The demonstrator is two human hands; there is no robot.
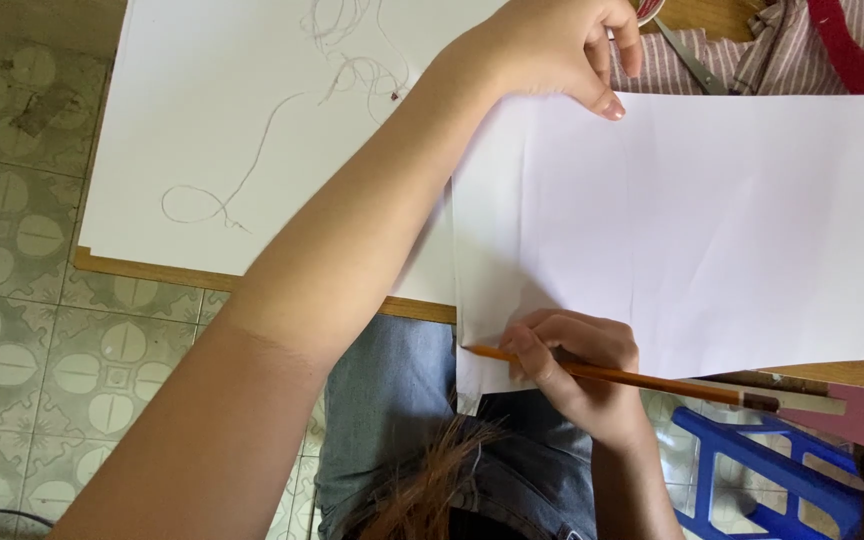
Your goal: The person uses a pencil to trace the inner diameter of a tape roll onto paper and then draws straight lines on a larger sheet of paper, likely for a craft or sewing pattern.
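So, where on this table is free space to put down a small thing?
The large white sheet is bare between the loose grey thread and its near edge. The far right corner is crowded: metal scissors and striped fabric.

Folded paper sheet lies on table edge, overlapping larger sheet to its left. Thread on larger sheet. Scissors and striped cloth behind. Left hand on far edge, right hand with pencil at near corner. Stool below.
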